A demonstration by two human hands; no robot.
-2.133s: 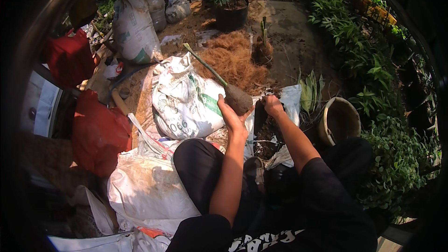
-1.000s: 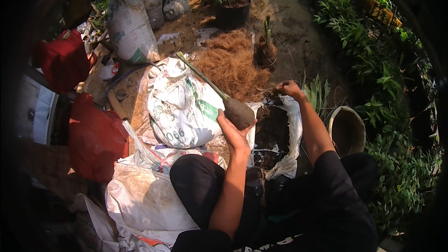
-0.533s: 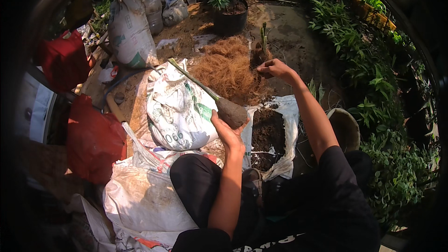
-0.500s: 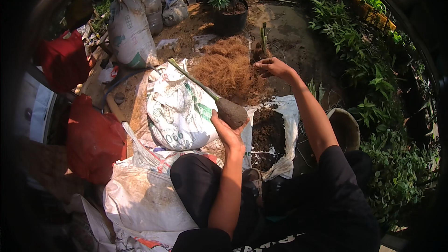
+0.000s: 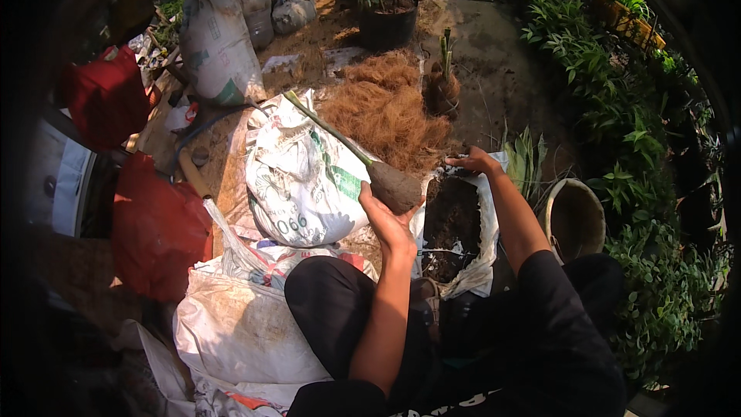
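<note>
Right hand [image 5: 472, 162] back at soil sack [image 5: 486, 220]

Counts of what lies around the seated person

Two hands: left hand [image 5: 386, 215] and right hand [image 5: 472, 162]; one root-ball cutting [image 5: 392, 184] with one long green stem; one open bag of dark soil [image 5: 451, 220]; one heap of coconut fibre [image 5: 382, 108]; two red bags [image 5: 154, 224]; one black pot [image 5: 386, 20] with a plant; one empty round pot [image 5: 575, 220]; one potted stub [image 5: 444, 85]
</note>
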